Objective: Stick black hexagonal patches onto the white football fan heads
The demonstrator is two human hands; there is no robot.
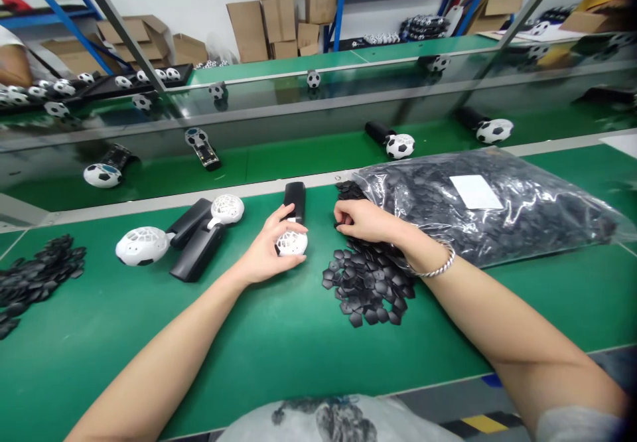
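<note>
My left hand is wrapped round a white ball head with open lattice gaps, whose black handle points away from me on the green table. My right hand has its fingers pinched together at the edge of a pile of black pentagon pieces; a small dark bit shows under the fingertips, most likely one of those pieces. Left of my left hand lie a white lattice ball and another white ball, both joined to black handles.
A clear bag of black pieces lies at the right. More black pieces are heaped at the far left. Behind the table's metal edge, a green belt carries football-patterned units. A person's arm shows at the upper left.
</note>
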